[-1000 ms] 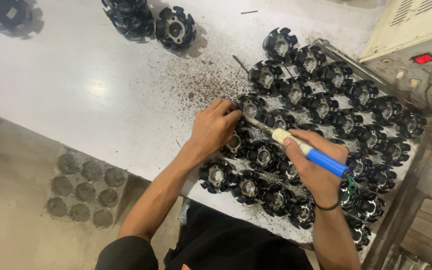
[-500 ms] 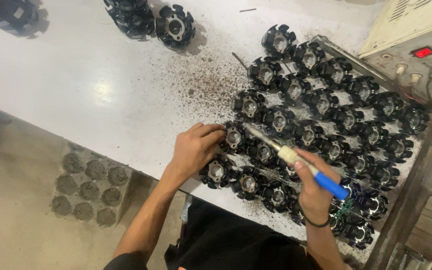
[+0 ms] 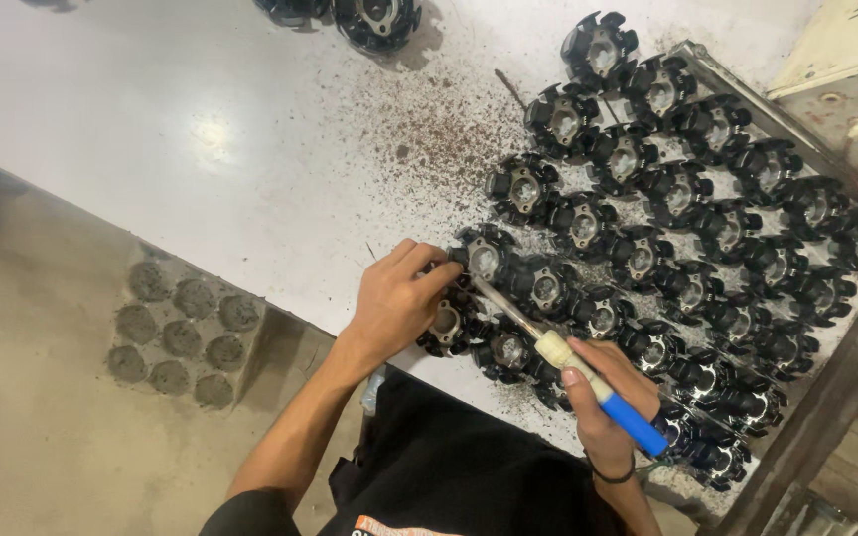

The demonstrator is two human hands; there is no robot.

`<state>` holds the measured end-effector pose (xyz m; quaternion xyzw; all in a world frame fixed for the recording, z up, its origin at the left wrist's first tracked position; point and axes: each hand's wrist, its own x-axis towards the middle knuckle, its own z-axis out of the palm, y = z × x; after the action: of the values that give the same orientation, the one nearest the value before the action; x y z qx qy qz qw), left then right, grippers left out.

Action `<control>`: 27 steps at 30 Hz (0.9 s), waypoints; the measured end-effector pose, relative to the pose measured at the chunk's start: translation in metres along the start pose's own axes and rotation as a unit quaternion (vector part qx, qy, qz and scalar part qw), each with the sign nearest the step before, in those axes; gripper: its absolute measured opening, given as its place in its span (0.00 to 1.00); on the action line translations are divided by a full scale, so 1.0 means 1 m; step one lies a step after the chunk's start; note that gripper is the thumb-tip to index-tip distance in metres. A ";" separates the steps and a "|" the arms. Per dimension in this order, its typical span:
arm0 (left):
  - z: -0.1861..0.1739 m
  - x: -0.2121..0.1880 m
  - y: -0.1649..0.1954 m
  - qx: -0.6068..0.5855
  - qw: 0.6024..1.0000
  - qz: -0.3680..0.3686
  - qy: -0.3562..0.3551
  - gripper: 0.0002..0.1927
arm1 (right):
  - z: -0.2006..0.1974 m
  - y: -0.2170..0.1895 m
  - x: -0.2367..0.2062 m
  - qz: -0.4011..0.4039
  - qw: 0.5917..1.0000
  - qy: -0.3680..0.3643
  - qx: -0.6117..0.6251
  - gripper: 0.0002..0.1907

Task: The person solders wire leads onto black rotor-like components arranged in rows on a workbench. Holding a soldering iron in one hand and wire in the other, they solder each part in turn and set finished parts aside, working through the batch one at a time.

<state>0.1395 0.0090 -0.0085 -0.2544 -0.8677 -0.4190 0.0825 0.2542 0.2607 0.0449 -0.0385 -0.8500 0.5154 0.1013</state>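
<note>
The one camera sits on my head and looks steeply down over my arms at the white tabletop (image 3: 201,169), close enough that my forearms fill the lower frame. It takes in the tabletop's near edge and the floor (image 3: 42,417) below at left.

A white worktop (image 3: 201,149) is seen, scattered with dark filings (image 3: 429,139). 2 black parts (image 3: 350,15) are set apart at its top edge. A grey tray of round blanks (image 3: 181,333) is noted on the floor (image 3: 32,417) below. A beige machine housing (image 3: 846,40) is observed at upper right.
</note>
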 end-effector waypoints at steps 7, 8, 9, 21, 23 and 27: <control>0.001 0.000 -0.004 0.000 0.999 0.021 -0.033 0.21 | 0.004 -0.043 0.020 -0.029 0.994 -0.040 -0.094 0.15; 0.001 0.000 -0.003 0.001 0.999 0.020 -0.029 0.20 | 0.005 -0.051 0.023 -0.052 0.990 -0.053 -0.119 0.15; 0.002 0.000 -0.002 0.002 0.999 0.021 -0.024 0.19 | 0.008 -0.059 0.027 -0.073 0.986 -0.060 -0.137 0.15; 0.005 0.001 0.003 -0.030 0.999 -0.008 -0.031 0.18 | 0.015 -0.094 0.050 -0.129 0.975 -0.100 -0.153 0.14; 0.005 0.001 0.004 -0.041 0.999 -0.005 -0.017 0.17 | 0.014 -0.087 0.046 -0.133 0.975 -0.091 -0.151 0.13; -0.005 -0.009 0.005 -0.043 0.998 -0.027 0.036 0.13 | -0.003 -0.060 0.031 -0.051 0.990 -0.059 -0.114 0.15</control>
<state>0.1493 0.0048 -0.0052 -0.2195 -0.8519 -0.4667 0.0913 0.2265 0.2408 0.1033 0.0241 -0.9085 0.4110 0.0723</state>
